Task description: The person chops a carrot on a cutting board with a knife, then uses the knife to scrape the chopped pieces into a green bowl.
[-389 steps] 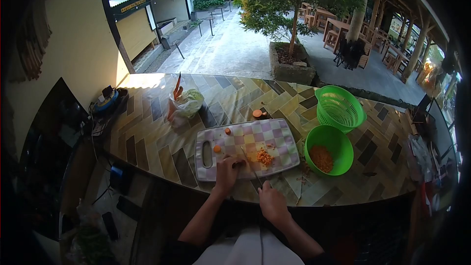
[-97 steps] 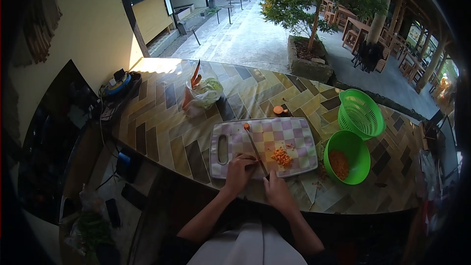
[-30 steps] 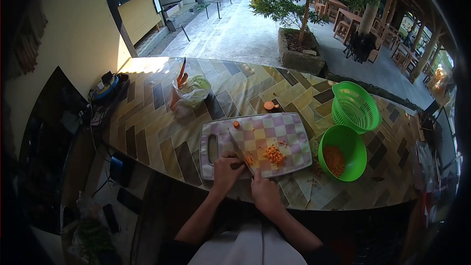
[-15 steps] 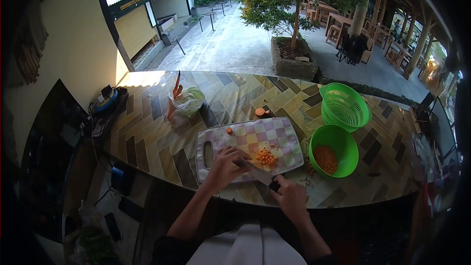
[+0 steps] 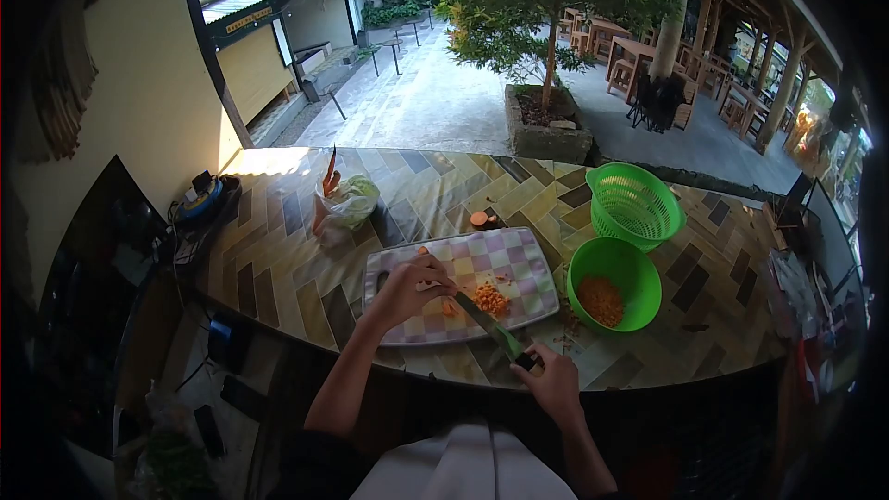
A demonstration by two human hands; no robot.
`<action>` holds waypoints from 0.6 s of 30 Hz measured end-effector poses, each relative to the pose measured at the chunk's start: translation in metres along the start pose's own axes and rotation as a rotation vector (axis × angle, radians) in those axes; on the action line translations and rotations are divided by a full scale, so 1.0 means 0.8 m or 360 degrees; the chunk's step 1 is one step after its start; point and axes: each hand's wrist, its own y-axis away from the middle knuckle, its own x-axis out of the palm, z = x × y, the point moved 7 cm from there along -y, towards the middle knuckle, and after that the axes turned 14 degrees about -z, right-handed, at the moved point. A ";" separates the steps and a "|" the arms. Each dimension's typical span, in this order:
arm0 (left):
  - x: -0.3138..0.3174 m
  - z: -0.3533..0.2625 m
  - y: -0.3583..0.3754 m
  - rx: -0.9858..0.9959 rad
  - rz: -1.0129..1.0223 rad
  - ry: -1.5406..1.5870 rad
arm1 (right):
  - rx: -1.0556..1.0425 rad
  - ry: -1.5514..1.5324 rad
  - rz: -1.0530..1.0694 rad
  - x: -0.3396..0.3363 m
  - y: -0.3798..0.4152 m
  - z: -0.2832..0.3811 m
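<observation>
My right hand (image 5: 553, 380) grips the black handle of a kitchen knife (image 5: 483, 319), its blade slanting up and left over the near part of a checkered cutting board (image 5: 530, 264). My left hand (image 5: 414, 290) is over the board's left half, fingers drawn together right at the blade's tip; I cannot tell what is between them. A small heap of diced carrot (image 5: 490, 299) lies beside the blade, with a few orange bits (image 5: 449, 306) below my left fingertips. A carrot stub (image 5: 422, 250) shows just behind that hand.
Right of the board stands a green bowl (image 5: 651, 292) with chopped orange pieces inside, and a green colander (image 5: 639, 206) behind it. Cut carrot ends (image 5: 479, 219) sit beyond the board. A plastic bag (image 5: 352, 202) with carrots is at the back left.
The knife has turned so its flat side shows more, and its tip has shifted left. My left hand has risen slightly, its fingers now at the tip. The view has shifted a little.
</observation>
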 end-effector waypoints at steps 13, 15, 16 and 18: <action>0.033 0.062 0.051 -0.0095 -0.0024 -0.0048 | -0.0001 -0.0266 -0.0003 -0.001 -0.006 0.001; 0.027 0.060 0.050 -0.0170 -0.0034 -0.0038 | 0.0015 -0.0223 0.0011 0.000 -0.004 0.004; 0.016 0.054 0.047 -0.0174 -0.0222 -0.0067 | 0.0024 -0.0203 0.0017 0.000 -0.003 0.004; -0.004 0.038 0.041 -0.0179 -0.0590 -0.0123 | -0.0026 -0.0097 -0.0069 -0.003 -0.002 0.007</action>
